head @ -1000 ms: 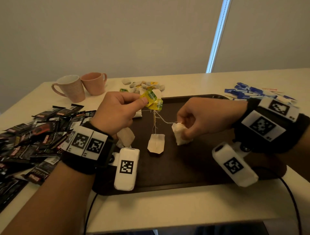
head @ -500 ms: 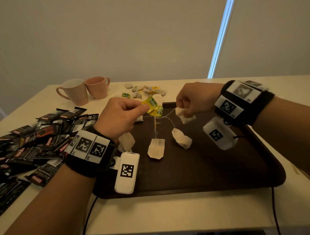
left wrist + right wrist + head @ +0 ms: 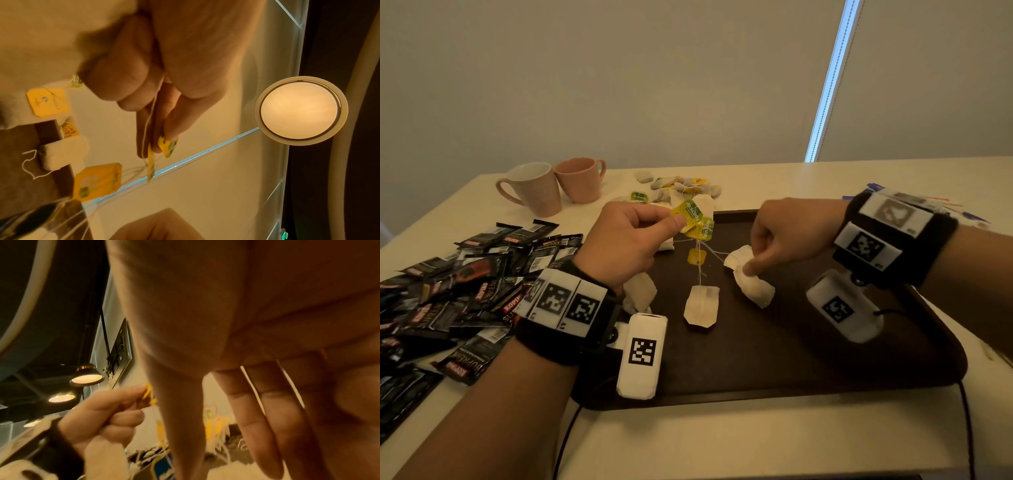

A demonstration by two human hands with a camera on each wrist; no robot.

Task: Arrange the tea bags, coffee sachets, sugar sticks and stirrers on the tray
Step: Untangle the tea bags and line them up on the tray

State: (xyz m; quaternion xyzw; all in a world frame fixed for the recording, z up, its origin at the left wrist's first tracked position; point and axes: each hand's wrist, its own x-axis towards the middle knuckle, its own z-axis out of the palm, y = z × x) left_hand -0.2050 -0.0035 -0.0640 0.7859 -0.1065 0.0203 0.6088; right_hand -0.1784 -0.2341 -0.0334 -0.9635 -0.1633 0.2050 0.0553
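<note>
We see white tea bags dangling on tangled strings from yellow-green tags above the dark brown tray. Black coffee sachets lie heaped left of it, blue sugar sticks behind right.

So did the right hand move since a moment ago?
Yes. The right hand came down from near the far rim of the tray toward its middle, and holds a tea bag there.

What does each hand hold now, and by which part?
The left hand pinches the tea bags' paper tags between thumb and forefinger. The right hand pinches a tea bag by its pouch.
</note>
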